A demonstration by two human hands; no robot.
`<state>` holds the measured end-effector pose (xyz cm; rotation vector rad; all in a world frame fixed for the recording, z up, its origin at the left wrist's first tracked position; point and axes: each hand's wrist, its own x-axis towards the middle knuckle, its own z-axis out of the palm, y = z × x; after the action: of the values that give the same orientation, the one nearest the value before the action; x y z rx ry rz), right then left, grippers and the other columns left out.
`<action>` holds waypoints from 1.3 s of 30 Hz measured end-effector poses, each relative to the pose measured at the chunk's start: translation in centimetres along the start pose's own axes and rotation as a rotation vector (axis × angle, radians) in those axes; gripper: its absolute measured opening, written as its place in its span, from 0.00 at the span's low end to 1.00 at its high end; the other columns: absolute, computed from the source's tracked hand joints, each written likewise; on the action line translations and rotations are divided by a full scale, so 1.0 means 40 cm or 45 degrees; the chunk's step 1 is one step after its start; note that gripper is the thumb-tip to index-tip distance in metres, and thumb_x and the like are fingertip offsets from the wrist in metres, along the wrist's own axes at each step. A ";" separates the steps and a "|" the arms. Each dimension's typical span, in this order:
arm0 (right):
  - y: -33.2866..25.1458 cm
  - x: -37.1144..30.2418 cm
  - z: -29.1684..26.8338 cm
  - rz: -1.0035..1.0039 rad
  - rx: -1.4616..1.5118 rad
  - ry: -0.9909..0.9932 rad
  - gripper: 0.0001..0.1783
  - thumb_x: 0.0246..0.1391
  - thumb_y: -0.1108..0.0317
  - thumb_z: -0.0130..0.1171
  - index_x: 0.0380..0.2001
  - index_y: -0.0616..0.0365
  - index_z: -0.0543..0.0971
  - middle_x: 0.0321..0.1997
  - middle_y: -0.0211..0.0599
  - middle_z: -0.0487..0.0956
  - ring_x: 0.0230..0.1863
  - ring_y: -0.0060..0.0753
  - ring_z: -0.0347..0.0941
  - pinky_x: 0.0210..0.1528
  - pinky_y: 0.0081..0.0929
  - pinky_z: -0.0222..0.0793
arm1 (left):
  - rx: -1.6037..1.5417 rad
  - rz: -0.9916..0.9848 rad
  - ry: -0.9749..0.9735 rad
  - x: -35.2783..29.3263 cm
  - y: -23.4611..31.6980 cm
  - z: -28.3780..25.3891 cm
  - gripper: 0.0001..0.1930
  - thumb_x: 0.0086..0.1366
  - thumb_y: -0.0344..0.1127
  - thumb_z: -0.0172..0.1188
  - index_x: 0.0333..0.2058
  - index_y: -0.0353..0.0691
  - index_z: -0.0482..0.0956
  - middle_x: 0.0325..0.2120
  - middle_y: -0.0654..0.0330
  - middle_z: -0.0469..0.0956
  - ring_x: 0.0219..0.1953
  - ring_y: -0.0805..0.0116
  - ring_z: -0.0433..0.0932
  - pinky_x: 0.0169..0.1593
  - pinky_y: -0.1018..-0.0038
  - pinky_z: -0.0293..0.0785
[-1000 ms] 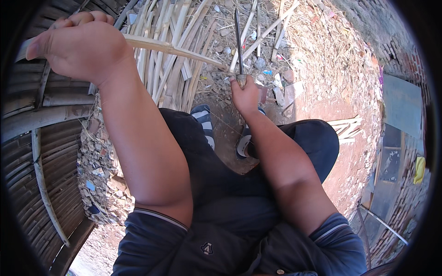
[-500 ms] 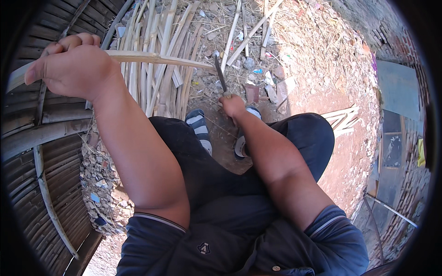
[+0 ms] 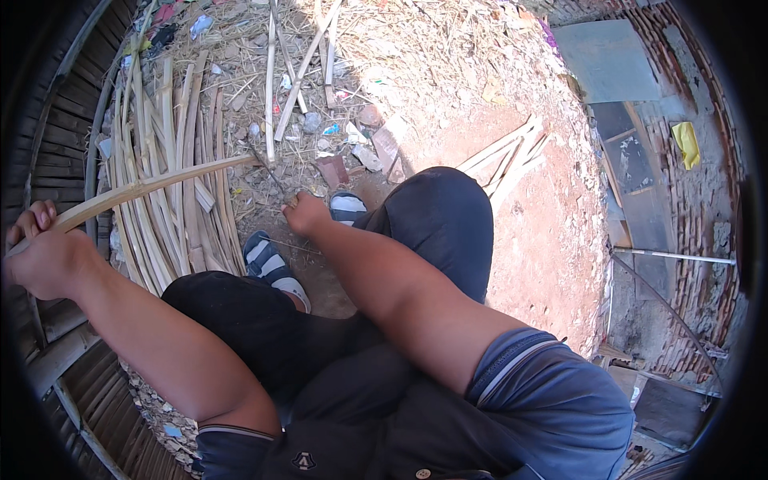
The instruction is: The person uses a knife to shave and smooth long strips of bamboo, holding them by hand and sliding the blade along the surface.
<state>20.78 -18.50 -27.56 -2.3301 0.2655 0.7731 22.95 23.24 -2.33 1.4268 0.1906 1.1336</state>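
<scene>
One strip in hand, a heap beside the knee

One long pale bamboo strip (image 3: 152, 186) is in work. The left hand (image 3: 44, 256), out at nine o'clock, has its fingers closed round the near end of the strip, which bows upward and runs toward twelve o'clock, its far tip lying over the littered ground (image 3: 448, 88). The right hand (image 3: 306, 214), near the middle of the view, is clenched just above the striped sandals (image 3: 272, 268); a thin dark stick or blade (image 3: 268, 172) rises from it toward the strip's far end, though what it is I cannot tell.

Many split strips (image 3: 172, 216) already lie bundled at ten o'clock, touching the ground beside the left knee, which suggests much of the stock is cut. Several loose sticks (image 3: 300, 72) lie scattered at twelve o'clock and a few more (image 3: 512, 152) at two o'clock, well apart from the bundle. By my reading, the held strip is partway through its handling and those loose pieces remain to be dealt with.
</scene>
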 end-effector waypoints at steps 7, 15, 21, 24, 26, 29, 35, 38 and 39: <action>-0.039 -0.013 -0.005 -0.012 0.063 0.007 0.34 0.65 0.43 0.55 0.57 0.65 0.74 0.56 0.65 0.80 0.60 0.63 0.76 0.64 0.50 0.70 | -0.485 -0.056 -0.099 0.100 -0.088 -0.135 0.08 0.63 0.25 0.45 0.25 0.40 0.61 0.23 0.56 0.58 0.22 0.66 0.59 0.28 0.72 0.58; -0.082 -0.062 -0.049 -0.114 0.202 0.306 0.31 0.65 0.44 0.56 0.54 0.63 0.74 0.42 0.65 0.83 0.48 0.69 0.80 0.53 0.56 0.74 | 0.022 -0.031 0.235 -0.147 0.237 0.253 0.38 0.72 0.76 0.19 0.35 0.43 0.61 0.18 0.61 0.57 0.18 0.65 0.53 0.25 0.69 0.56; -0.090 -0.069 -0.052 -0.322 0.184 0.459 0.29 0.66 0.46 0.55 0.54 0.63 0.73 0.40 0.67 0.82 0.45 0.71 0.79 0.49 0.59 0.72 | 0.129 -0.057 0.422 -0.174 0.261 0.287 0.39 0.72 0.74 0.12 0.35 0.43 0.58 0.18 0.62 0.59 0.19 0.67 0.53 0.27 0.71 0.61; -0.041 -0.031 -0.027 -0.113 -0.089 0.142 0.31 0.66 0.47 0.55 0.57 0.65 0.71 0.47 0.65 0.82 0.50 0.68 0.79 0.54 0.55 0.74 | 0.111 -0.070 0.475 -0.173 0.272 0.287 0.39 0.70 0.77 0.14 0.32 0.44 0.57 0.17 0.63 0.57 0.18 0.67 0.49 0.27 0.72 0.61; 0.009 0.004 0.001 0.000 -0.181 0.048 0.32 0.66 0.46 0.55 0.57 0.66 0.72 0.49 0.65 0.82 0.53 0.67 0.79 0.57 0.53 0.74 | 0.105 -0.083 0.420 -0.177 0.260 0.280 0.39 0.71 0.76 0.14 0.32 0.44 0.57 0.17 0.63 0.56 0.18 0.68 0.49 0.27 0.71 0.61; 0.004 0.008 0.006 0.010 -0.065 0.081 0.32 0.64 0.45 0.56 0.55 0.65 0.74 0.52 0.64 0.82 0.56 0.64 0.78 0.60 0.50 0.73 | 0.115 -0.048 0.389 -0.179 0.259 0.281 0.37 0.72 0.74 0.12 0.33 0.44 0.56 0.17 0.63 0.57 0.18 0.67 0.50 0.26 0.71 0.56; -0.040 -0.023 -0.010 -0.024 0.053 0.251 0.32 0.63 0.44 0.56 0.53 0.65 0.76 0.48 0.67 0.82 0.54 0.67 0.79 0.59 0.51 0.73 | 0.064 -0.049 0.431 -0.181 0.262 0.292 0.36 0.73 0.74 0.15 0.32 0.45 0.56 0.16 0.64 0.55 0.17 0.68 0.49 0.25 0.71 0.52; -0.113 -0.069 -0.069 -0.095 0.096 0.235 0.31 0.65 0.47 0.55 0.56 0.67 0.73 0.51 0.65 0.82 0.57 0.66 0.77 0.61 0.52 0.72 | 0.095 -0.013 0.422 -0.183 0.261 0.289 0.36 0.73 0.73 0.15 0.32 0.45 0.56 0.15 0.64 0.55 0.17 0.68 0.49 0.25 0.71 0.53; -0.112 -0.068 -0.067 -0.144 0.091 0.254 0.32 0.65 0.47 0.55 0.56 0.67 0.73 0.51 0.65 0.82 0.56 0.66 0.78 0.61 0.52 0.72 | 0.076 -0.031 0.436 -0.181 0.262 0.289 0.36 0.73 0.73 0.15 0.31 0.45 0.56 0.15 0.64 0.55 0.17 0.68 0.49 0.25 0.71 0.53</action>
<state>21.49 -16.86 -21.95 -2.3341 0.2413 0.4692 22.28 7.84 5.31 1.2699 0.4855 1.3569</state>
